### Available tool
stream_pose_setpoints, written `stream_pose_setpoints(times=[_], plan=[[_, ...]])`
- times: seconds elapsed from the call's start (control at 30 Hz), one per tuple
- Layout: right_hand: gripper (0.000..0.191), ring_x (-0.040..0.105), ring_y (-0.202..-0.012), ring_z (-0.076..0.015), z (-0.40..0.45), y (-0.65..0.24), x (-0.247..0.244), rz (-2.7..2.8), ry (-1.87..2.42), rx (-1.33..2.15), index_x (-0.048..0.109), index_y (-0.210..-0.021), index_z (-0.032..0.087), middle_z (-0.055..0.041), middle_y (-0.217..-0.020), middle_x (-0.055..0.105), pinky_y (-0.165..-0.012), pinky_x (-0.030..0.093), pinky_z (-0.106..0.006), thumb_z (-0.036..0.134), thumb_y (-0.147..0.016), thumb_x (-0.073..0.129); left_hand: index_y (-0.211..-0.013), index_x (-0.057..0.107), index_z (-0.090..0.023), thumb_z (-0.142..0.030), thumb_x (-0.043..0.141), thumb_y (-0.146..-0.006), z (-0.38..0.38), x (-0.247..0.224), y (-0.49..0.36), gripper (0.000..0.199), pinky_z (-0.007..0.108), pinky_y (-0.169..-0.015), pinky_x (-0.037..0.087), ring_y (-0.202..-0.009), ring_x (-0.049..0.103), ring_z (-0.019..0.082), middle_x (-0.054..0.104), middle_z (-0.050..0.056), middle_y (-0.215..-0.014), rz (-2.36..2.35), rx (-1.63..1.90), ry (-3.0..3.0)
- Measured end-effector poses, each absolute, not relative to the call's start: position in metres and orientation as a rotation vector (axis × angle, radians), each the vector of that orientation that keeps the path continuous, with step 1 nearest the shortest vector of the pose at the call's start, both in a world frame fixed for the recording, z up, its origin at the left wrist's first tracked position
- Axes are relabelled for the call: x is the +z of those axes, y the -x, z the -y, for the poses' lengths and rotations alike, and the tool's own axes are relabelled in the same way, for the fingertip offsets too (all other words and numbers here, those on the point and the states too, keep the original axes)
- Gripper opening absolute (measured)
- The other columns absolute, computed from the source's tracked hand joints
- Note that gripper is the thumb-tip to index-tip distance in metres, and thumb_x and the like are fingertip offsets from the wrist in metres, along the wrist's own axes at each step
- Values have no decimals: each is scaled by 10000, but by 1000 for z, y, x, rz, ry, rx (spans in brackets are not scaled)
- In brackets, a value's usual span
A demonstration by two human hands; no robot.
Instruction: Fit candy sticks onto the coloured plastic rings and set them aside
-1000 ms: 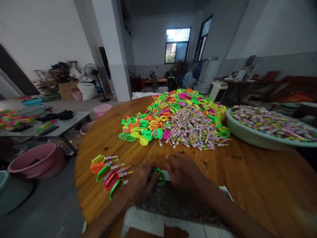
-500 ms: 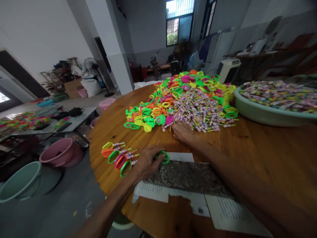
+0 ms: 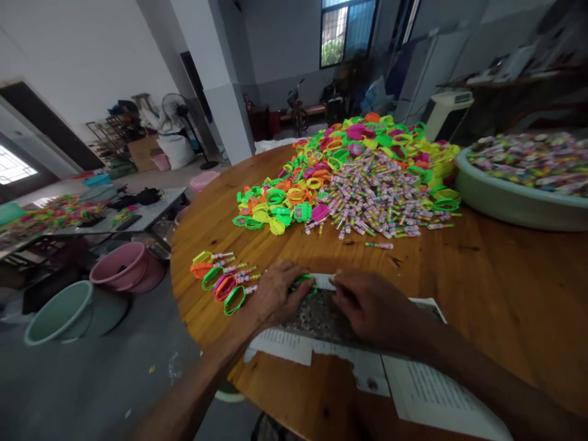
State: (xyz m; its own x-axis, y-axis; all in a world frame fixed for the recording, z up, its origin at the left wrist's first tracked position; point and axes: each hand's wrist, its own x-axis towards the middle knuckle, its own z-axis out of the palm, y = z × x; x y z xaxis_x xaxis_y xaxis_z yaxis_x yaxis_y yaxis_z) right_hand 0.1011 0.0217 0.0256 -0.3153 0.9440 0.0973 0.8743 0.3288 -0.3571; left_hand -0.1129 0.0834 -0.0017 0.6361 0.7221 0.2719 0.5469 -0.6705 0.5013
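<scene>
Round wooden tabletop (image 3: 496, 294), worked by two bare hands. Left hand (image 3: 278, 293): at the near-left part of the tabletop, over the left end of a dark, rough slab (image 3: 316, 318). Its grip is closed on a green band (image 3: 314, 286), thumb on the near side, fingers on the far side; part of the loop shows beyond them. Right hand (image 3: 379, 309): over the slab, just right of the band, fingers bent inward. Cannot tell whether its grip is pressed together or pinching something; the fingertips are dim and blurred, though a small pale item may be there.

Printed papers (image 3: 432, 392) lie under and around the slab. Left of the left hand, a slanting row of coloured bands (image 3: 224, 286), yellow, orange, green and pink among them, with thin wrapped sticks at their right sides. Beyond the hands, a large heap of bright bands (image 3: 280, 214); against its near side, a pile of wrapped sticks (image 3: 376, 190). One loose stick (image 3: 379, 245) lies just in front of that pile. At right, a pale green basin (image 3: 519, 205) filled with similar small pieces. On the floor at left, a pink bucket (image 3: 124, 269) and a green bucket (image 3: 59, 312).
</scene>
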Motion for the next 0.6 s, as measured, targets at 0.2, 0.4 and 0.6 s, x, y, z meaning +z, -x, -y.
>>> stream_pose_setpoints(times=[0.2,0.4,0.6], plan=[[213,540,-772,-175,-10,-104,16,2572,1477,342,587,-936,166,-60,-922,598,-680,329,-301,46,-768,532,-1090,675,-171,-375,467,-992,-84,-4,112,307,326,-858,484,-942,618,197,678,82,-991,-979,664,-2467],[153,522,-894,-205,-19,-108,21,2575,1483,149,644,-923,182,-95,-1017,569,-727,352,-312,114,-862,523,-1140,668,-181,-372,458,-996,-82,-6,113,318,330,-876,482,-966,614,202,676,81,-1002,-1005,658,-2483],[185,491,-860,-206,-16,-101,2,2486,1318,99,628,-939,153,-78,-904,581,-800,378,-347,127,-946,444,-1128,671,-190,-381,448,-1002,-79,-8,113,319,328,-898,474,-981,607,199,670,77,-1004,-1042,674,-2495]])
